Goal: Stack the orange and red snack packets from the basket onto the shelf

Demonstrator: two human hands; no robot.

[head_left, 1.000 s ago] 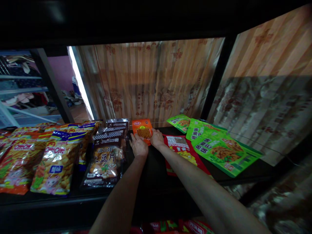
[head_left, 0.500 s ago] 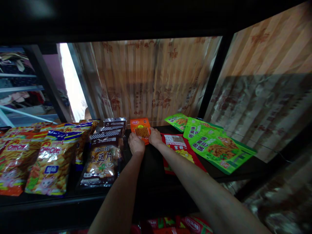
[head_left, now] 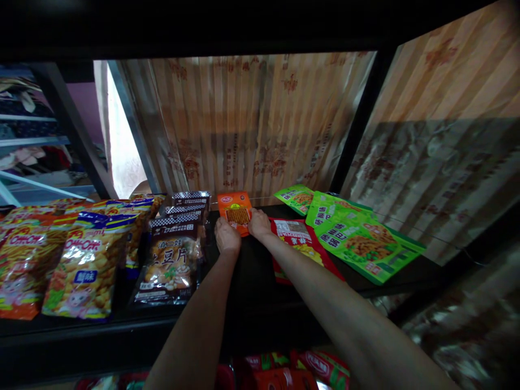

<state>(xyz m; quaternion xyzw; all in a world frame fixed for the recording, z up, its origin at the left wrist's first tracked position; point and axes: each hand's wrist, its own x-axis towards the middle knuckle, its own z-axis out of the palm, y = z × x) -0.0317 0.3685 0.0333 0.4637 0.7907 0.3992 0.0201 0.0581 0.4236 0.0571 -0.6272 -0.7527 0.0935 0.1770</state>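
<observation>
Toward the back of a dark shelf, an orange snack packet leans with its printed front toward me. My left hand is closed at its lower left edge. At its right edge my right hand grips the packet too, with the fingertips partly hidden behind it. To the left of my hands are brown snack bags in a row. Just right of them, under my right forearm, lies a red snack bag.
Green snack bags lie fanned at the right. Yellow and orange snack bags fill the left end. A dark post and a patterned curtain bound the back. Red packets show on a level below.
The view has shifted slightly. Both hands stay at the sides of the orange packet, which keeps its place on the shelf.
</observation>
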